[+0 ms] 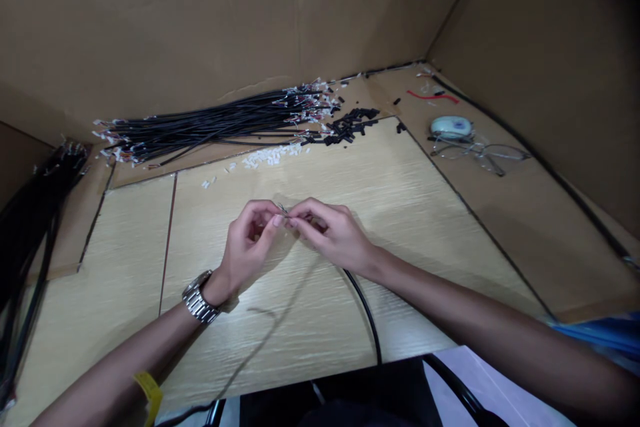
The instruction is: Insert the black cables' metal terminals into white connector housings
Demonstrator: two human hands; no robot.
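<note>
My left hand point(253, 237) and my right hand point(333, 230) meet above the middle of the wooden table. Both are closed in a pinch, fingertips nearly touching. Between them show the thin stripped wires at the end of a black cable point(367, 310), which runs out from under my right hand and curves down to the table's near edge. My left thumb and forefinger grip the wire tips. The right fingers pinch the same wires close beside, with the cable's end hidden under the palm.
Behind lies a bundle of black cables point(215, 120) with bare wire ends, beside white small pieces point(270, 155) and black short sleeves point(350, 127). More black cables point(30, 213) hang at left. Eyeglasses point(483, 152) and a pale blue round object point(451, 125) rest at right. Cardboard walls point(225, 13) enclose the table.
</note>
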